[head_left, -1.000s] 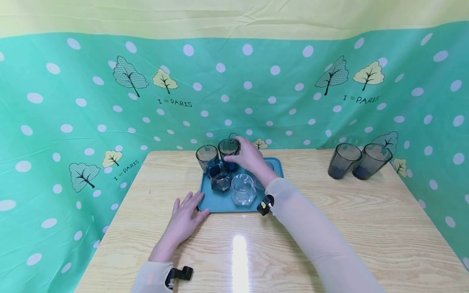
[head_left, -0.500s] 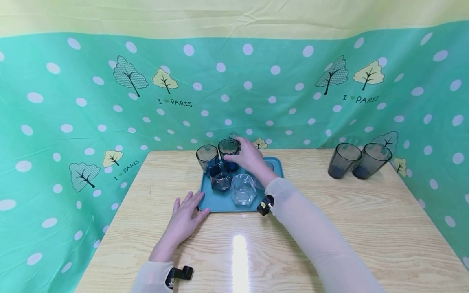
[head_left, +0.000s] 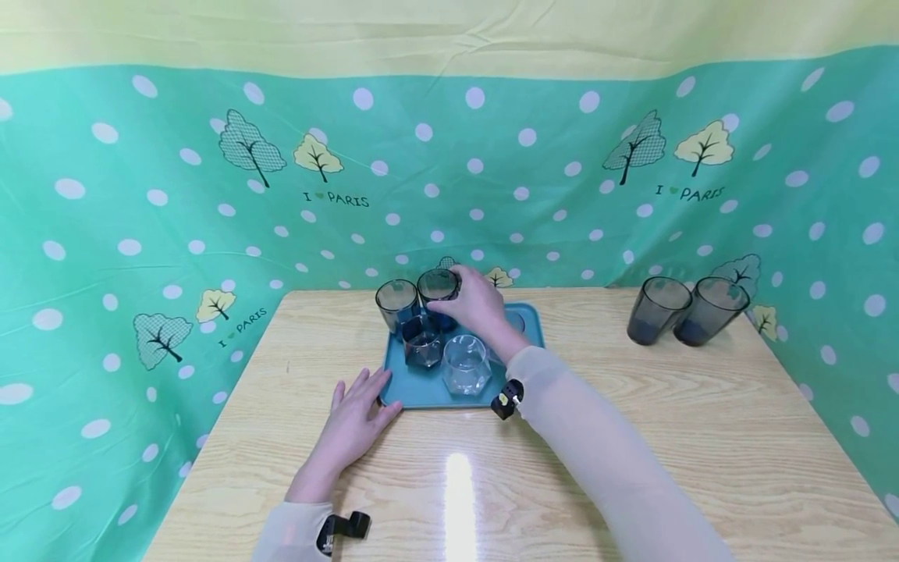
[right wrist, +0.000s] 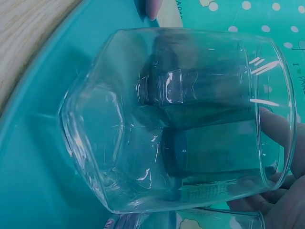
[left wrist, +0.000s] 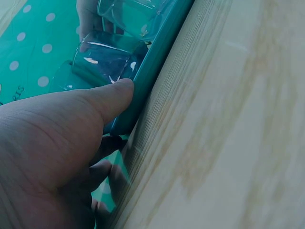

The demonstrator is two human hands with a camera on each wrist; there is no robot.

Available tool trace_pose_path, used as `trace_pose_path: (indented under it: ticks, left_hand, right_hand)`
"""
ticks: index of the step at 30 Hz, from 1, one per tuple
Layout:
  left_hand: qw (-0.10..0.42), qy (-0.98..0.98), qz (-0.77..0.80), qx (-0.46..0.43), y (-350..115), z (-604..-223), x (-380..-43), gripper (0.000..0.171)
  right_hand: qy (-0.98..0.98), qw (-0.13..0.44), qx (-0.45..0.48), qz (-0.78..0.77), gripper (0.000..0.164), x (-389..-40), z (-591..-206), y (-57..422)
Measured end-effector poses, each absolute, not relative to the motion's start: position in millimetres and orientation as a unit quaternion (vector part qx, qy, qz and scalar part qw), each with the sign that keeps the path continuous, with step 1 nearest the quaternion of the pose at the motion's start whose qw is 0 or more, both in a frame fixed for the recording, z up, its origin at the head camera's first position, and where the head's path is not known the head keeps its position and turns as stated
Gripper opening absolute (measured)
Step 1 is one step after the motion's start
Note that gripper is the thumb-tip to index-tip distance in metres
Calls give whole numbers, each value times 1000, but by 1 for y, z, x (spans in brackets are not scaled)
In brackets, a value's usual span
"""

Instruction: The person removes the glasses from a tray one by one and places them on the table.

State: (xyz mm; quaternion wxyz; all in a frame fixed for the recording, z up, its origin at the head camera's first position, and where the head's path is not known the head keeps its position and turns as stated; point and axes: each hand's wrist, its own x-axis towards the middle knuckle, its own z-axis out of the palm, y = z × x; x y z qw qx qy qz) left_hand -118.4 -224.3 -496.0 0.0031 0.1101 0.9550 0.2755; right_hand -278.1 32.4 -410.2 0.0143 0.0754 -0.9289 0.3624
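A tall dark-tinted glass (head_left: 432, 287) stands at the back of the blue tray (head_left: 413, 393), and my right hand (head_left: 479, 303) grips it near the rim. Beside it on the left is another tall dark glass (head_left: 396, 303). In front stand a short dark faceted glass (head_left: 423, 350) and a clear faceted glass (head_left: 467, 371). The right wrist partly hides more glassware on the tray's right side. My left hand (head_left: 357, 421) touches the tray's front-left corner with spread fingers; in the left wrist view its thumb (left wrist: 116, 98) rests on the rim.
Two more tall dark glasses (head_left: 659, 309) stand close together at the right rear of the wooden table (head_left: 702, 437). A green dotted cloth (head_left: 527, 195) hangs behind the table and along both sides. In the right wrist view, a clear glass (right wrist: 109, 124) fills the foreground.
The right wrist has shifted very slightly. The right hand keeps its grip on the tall dark glass, and the left hand stays at the tray corner.
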Motion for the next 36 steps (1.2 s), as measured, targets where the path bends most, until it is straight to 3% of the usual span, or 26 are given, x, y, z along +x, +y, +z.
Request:
trace_pose_path:
  ticks: [15,36]
  left_hand:
    - [6,954,279,109,-225,-498,-118,71]
    - [-1,953,281,110,-225,-501,-120,72]
  right_hand:
    - [-927,64,34,369,92,-270,-388,47]
    - [-853,149,-18,500,85,-247,-358,124]
